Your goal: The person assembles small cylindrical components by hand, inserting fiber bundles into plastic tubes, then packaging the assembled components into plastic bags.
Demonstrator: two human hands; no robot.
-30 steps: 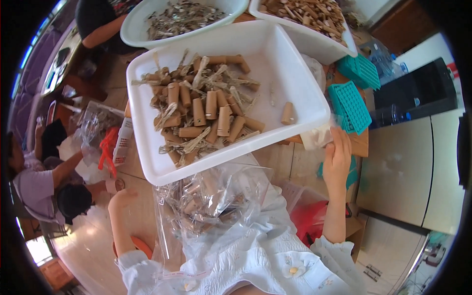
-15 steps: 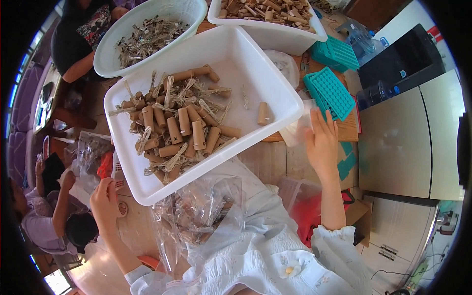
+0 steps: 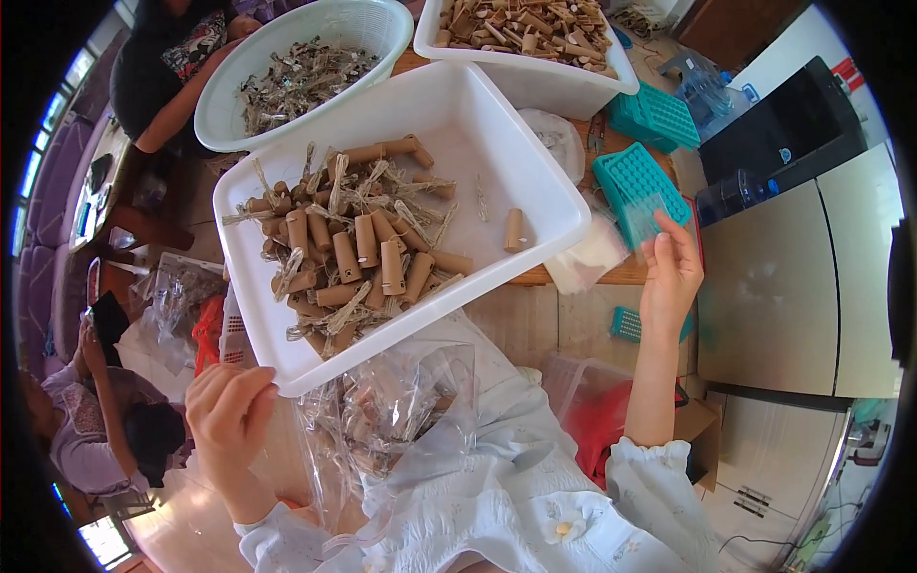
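Note:
In my right hand point(image 3: 671, 272), a small clear plastic bag point(image 3: 642, 218) is pinched between thumb and fingers, just off the table's right side. Below it on the table lies a stack of similar clear bags point(image 3: 590, 260). My left hand point(image 3: 227, 413) is closed with bent fingers at the near left corner of a white tray point(image 3: 435, 310); I see nothing in it. The tray carries a heap of brown bamboo tubes point(image 3: 367, 241) tied with bundles of pale cord point(image 3: 336, 183). One tube point(image 3: 514, 230) lies apart at the tray's right end. A large clear bag with brown pieces point(image 3: 387, 406) rests on my lap.
Behind the tray stand a pale green basin point(image 3: 212, 107) of stringed pieces and a white bin point(image 3: 544, 81) of brown bamboo pieces. Teal perforated racks point(image 3: 642, 186) sit at the table's right. Two other people point(image 3: 81, 411) are at the left. Cabinets point(image 3: 774, 286) stand at the right.
My right hand has lifted off the stack and moved right with a clear bag in its fingers. My left hand has come right, to the tray's near corner. The view has shifted slightly.

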